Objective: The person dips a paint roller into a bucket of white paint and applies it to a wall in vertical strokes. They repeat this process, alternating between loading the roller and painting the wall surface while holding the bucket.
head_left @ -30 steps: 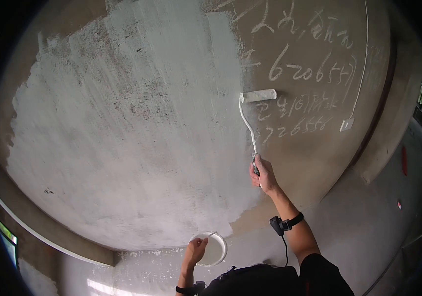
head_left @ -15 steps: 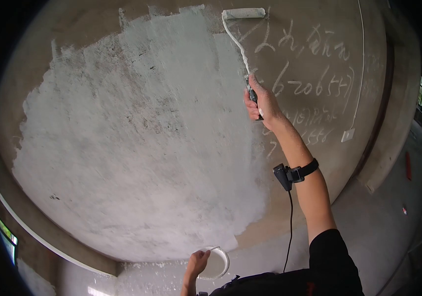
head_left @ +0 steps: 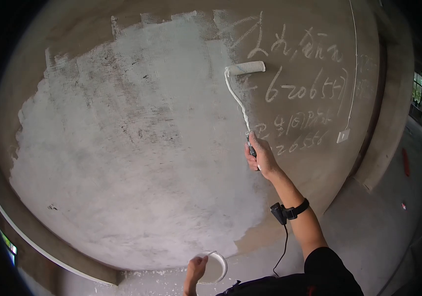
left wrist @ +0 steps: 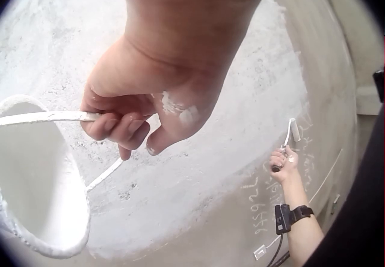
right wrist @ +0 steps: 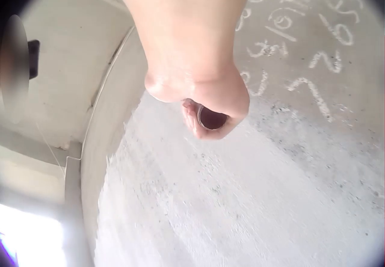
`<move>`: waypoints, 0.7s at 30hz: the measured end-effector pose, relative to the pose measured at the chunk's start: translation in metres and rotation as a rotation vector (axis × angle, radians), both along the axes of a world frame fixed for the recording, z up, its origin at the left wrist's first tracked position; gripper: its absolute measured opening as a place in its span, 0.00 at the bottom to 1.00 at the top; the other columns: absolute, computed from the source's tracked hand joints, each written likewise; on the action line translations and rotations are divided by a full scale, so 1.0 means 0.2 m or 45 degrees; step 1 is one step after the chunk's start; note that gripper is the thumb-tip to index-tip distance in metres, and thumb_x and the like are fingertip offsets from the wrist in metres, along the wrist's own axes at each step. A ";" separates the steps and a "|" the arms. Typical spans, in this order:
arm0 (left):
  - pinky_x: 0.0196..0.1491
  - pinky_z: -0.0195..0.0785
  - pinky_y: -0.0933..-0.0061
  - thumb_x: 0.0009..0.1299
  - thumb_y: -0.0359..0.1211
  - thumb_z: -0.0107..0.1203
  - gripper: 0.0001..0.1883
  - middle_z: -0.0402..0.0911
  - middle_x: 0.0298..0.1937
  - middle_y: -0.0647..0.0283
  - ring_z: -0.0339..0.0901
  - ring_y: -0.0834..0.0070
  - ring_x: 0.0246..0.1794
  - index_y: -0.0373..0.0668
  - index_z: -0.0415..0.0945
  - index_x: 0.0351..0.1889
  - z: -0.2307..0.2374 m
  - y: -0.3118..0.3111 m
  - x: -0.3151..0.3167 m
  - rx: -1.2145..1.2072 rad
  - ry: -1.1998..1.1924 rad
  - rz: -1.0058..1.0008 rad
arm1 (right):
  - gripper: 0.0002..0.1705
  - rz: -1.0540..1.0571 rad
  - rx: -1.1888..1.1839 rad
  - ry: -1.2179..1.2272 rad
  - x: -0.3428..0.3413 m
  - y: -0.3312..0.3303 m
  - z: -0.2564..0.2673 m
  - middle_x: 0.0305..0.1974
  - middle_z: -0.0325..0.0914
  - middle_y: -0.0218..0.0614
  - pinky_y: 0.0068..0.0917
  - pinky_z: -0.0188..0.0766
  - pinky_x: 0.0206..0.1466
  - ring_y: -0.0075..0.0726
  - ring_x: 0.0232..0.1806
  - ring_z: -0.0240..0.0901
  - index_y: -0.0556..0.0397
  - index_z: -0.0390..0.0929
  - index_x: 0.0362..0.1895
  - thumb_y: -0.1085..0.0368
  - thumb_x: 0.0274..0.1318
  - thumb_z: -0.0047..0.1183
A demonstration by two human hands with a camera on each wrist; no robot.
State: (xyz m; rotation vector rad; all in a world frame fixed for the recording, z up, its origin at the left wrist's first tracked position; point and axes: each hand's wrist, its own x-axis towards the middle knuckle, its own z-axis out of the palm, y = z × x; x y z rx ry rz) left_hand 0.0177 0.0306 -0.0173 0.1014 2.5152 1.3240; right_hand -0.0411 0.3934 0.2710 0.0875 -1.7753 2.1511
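Observation:
My right hand (head_left: 262, 157) grips the dark handle of a paint roller (head_left: 246, 68). The roller's white sleeve lies against the wall at the right border of the whitish paint, and its bent frame is coated white. Only the handle's round end (right wrist: 212, 118) shows in the right wrist view. Low in the head view, my left hand (head_left: 196, 269) holds a white bucket (head_left: 223, 274) by its handle. Fingers curl round that thin white handle (left wrist: 51, 117) in the left wrist view, and the bucket hangs tilted beside them. White smears mark the left palm.
Whitish paint (head_left: 137, 148) covers much of the brown wall, with ragged edges. Chalk writing (head_left: 304, 86) stands right of the roller. A cable runs down to a white wall socket (head_left: 343, 136). A ledge (head_left: 48, 251) curves along the lower left. Paint specks dot the floor.
The roller and right hand first went up to near the top of the painted area, then came partway down along its right border. The left hand still holds the bucket.

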 end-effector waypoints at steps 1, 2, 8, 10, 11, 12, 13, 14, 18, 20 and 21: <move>0.39 0.72 0.65 0.67 0.47 0.56 0.24 0.83 0.31 0.46 0.82 0.60 0.34 0.29 0.80 0.36 -0.01 0.00 0.00 -0.003 -0.002 0.003 | 0.31 0.008 -0.024 -0.027 0.03 0.00 -0.09 0.12 0.54 0.21 0.21 0.45 0.14 0.17 0.10 0.45 0.47 0.63 0.25 0.34 0.66 0.36; 0.39 0.72 0.65 0.67 0.48 0.55 0.25 0.83 0.31 0.46 0.82 0.60 0.34 0.29 0.80 0.36 -0.01 0.00 0.00 -0.008 -0.003 0.007 | 0.31 0.017 -0.049 -0.055 0.05 -0.01 -0.18 0.12 0.54 0.22 0.20 0.45 0.13 0.16 0.10 0.45 0.47 0.63 0.25 0.35 0.67 0.35; 0.40 0.72 0.65 0.67 0.50 0.55 0.27 0.82 0.31 0.46 0.82 0.60 0.35 0.29 0.80 0.38 -0.02 0.00 0.00 -0.074 -0.076 -0.012 | 0.31 0.041 -0.130 -0.160 0.17 -0.10 -0.73 0.12 0.55 0.23 0.20 0.46 0.12 0.17 0.10 0.49 0.48 0.63 0.25 0.35 0.67 0.34; 0.40 0.72 0.65 0.67 0.50 0.55 0.26 0.82 0.30 0.47 0.81 0.61 0.34 0.29 0.80 0.37 -0.03 0.01 -0.02 -0.093 -0.048 -0.019 | 0.32 0.055 -0.144 -0.202 0.21 -0.12 -0.86 0.12 0.55 0.23 0.20 0.46 0.12 0.17 0.09 0.49 0.48 0.63 0.24 0.35 0.67 0.34; 0.40 0.71 0.65 0.67 0.50 0.55 0.26 0.82 0.30 0.48 0.81 0.62 0.34 0.30 0.80 0.37 -0.03 0.00 -0.01 -0.114 -0.027 -0.033 | 0.32 0.062 -0.160 -0.251 0.23 -0.12 -0.92 0.12 0.56 0.23 0.20 0.47 0.12 0.17 0.09 0.50 0.49 0.63 0.24 0.36 0.67 0.34; 0.40 0.71 0.65 0.67 0.50 0.55 0.26 0.82 0.30 0.48 0.81 0.62 0.34 0.30 0.80 0.37 -0.01 0.01 0.00 -0.118 -0.043 -0.030 | 0.32 0.065 -0.163 -0.266 0.25 -0.12 -0.98 0.12 0.56 0.23 0.20 0.47 0.12 0.17 0.09 0.50 0.49 0.63 0.24 0.36 0.67 0.34; 0.40 0.71 0.64 0.67 0.50 0.55 0.26 0.82 0.29 0.48 0.81 0.61 0.34 0.30 0.80 0.37 0.02 0.02 0.01 -0.072 -0.082 0.002 | 0.32 0.032 -0.143 -0.317 0.27 -0.12 -1.05 0.12 0.56 0.24 0.20 0.47 0.12 0.18 0.09 0.50 0.49 0.63 0.25 0.35 0.67 0.34; 0.40 0.71 0.64 0.66 0.50 0.55 0.26 0.81 0.29 0.48 0.81 0.61 0.34 0.30 0.79 0.36 0.04 0.03 0.02 -0.022 -0.117 0.036 | 0.32 -0.001 -0.117 -0.364 0.29 -0.11 -1.11 0.12 0.55 0.24 0.21 0.48 0.12 0.19 0.09 0.49 0.49 0.64 0.25 0.35 0.67 0.35; 0.39 0.71 0.64 0.67 0.49 0.54 0.26 0.82 0.30 0.47 0.81 0.61 0.33 0.29 0.79 0.36 0.02 0.03 0.02 -0.092 -0.052 -0.006 | 0.32 0.021 -0.157 -0.406 0.35 -0.13 -1.36 0.11 0.56 0.25 0.21 0.48 0.12 0.19 0.09 0.50 0.49 0.64 0.24 0.35 0.67 0.35; 0.38 0.71 0.65 0.68 0.48 0.53 0.25 0.82 0.29 0.47 0.81 0.62 0.32 0.29 0.79 0.35 -0.03 0.02 0.02 -0.070 -0.038 -0.015 | 0.32 -0.023 -0.109 -0.426 0.37 -0.14 -1.49 0.11 0.57 0.24 0.20 0.47 0.12 0.19 0.09 0.51 0.48 0.64 0.23 0.36 0.67 0.35; 0.34 0.68 0.69 0.69 0.47 0.53 0.23 0.79 0.25 0.55 0.77 0.71 0.28 0.31 0.80 0.35 -0.03 0.03 0.01 -0.035 -0.018 -0.027 | 0.32 -0.022 -0.110 -0.427 0.38 -0.14 -1.55 0.11 0.57 0.24 0.20 0.47 0.12 0.19 0.09 0.51 0.48 0.64 0.23 0.36 0.67 0.35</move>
